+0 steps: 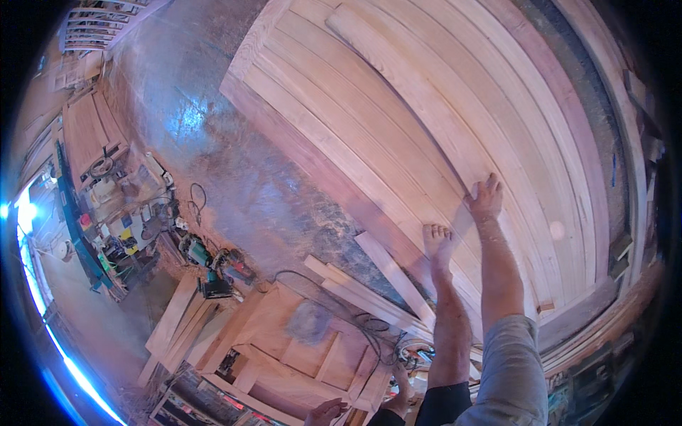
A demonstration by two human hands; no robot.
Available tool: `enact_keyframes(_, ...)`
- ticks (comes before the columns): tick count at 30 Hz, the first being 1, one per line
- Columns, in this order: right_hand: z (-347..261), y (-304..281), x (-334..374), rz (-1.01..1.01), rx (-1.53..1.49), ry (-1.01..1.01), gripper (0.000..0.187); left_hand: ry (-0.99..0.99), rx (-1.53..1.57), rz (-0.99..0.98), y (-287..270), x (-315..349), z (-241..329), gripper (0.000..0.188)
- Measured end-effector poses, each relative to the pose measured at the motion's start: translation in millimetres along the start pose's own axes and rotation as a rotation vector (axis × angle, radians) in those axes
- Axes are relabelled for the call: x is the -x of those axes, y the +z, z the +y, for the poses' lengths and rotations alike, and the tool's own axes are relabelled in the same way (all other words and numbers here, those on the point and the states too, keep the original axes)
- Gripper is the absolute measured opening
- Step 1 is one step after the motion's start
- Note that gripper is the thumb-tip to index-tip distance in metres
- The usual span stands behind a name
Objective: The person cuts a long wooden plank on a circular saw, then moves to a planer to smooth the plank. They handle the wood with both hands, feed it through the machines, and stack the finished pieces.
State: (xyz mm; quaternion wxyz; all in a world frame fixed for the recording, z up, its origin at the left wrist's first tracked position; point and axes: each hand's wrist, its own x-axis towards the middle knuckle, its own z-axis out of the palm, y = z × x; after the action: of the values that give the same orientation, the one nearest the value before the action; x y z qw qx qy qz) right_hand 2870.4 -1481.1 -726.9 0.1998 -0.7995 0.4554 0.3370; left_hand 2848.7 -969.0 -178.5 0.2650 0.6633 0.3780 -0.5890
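A green power tool (197, 250) lay left, near a handwheeled machine (111, 196). A slatted frame (105, 33) stood far left.

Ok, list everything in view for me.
Large slatted panel: one, pale brown, centre to right.
Loose plank: one, pale brown, on the panel.
Wood strips: several, pale, by the panel's near left edge.
Panelled wooden piece: one, reddish, bottom centre.
Handwheel machine: one, greyish, far left.
Power tools: at least two, green and red, left.
Floor: one, grey, upper left.
Sleeve: one, grey, lower right.
Bare foot: one clear, on the panel.
Right hand: one, on the plank.
Left hand: one, bottom edge.
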Motion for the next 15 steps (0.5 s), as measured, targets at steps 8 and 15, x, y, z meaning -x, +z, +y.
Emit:
enact_keyframes(8,74.6,21.3,-2.4,0.027,-0.118,-0.184,0.083,-0.070,0.153,0.071,-25.8,11.9,-14.5,0.040)
enact_keyframes(15,93.4,-88.4,177.6,0.572,-0.187,-0.884,0.095,0.409,1.122,-0.608,-6.3,-38.4,-1.8,0.052)
